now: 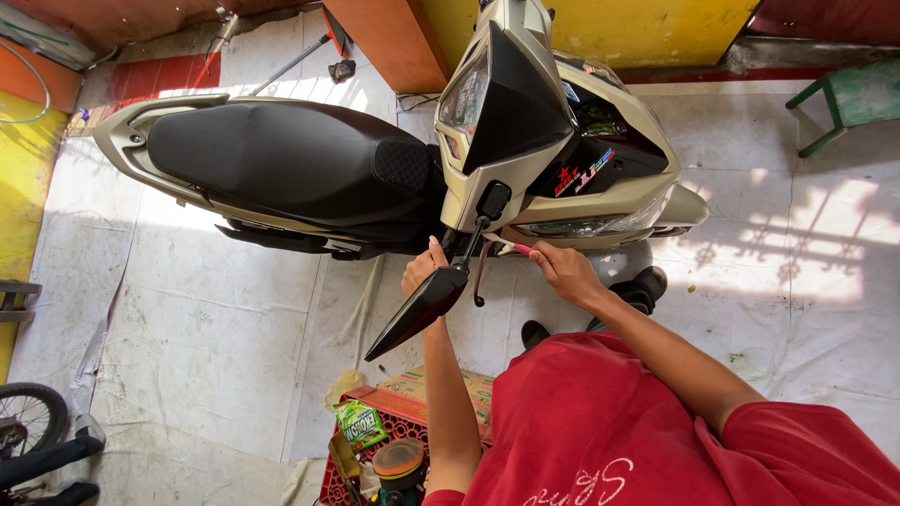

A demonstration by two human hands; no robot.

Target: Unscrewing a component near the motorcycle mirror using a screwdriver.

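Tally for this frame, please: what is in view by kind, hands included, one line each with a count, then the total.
Scooter, beige with black seat: 1
Black side mirror: 1
Left hand, on the handlebar behind the mirror: 1
Right hand, holding a thin pink-handled tool: 1
Pink-handled tool: 1
Red crate of supplies: 1
Green stool: 1
Bicycle wheel: 1
Total: 8

Green stool (848, 101) upper right, on the white floor sheet (206, 328). Red crate (394, 422) bottom centre; a green packet (359, 422) lies on its left edge, a round orange-topped can (399, 461) stands just below that. Cardboard box (441, 384) just behind the crate. Bicycle wheel (28, 417) lower left. Yellow wall (600, 28) top centre, orange panel (384, 37) to its left. Long metal rod (286, 66) upper left, on the floor.
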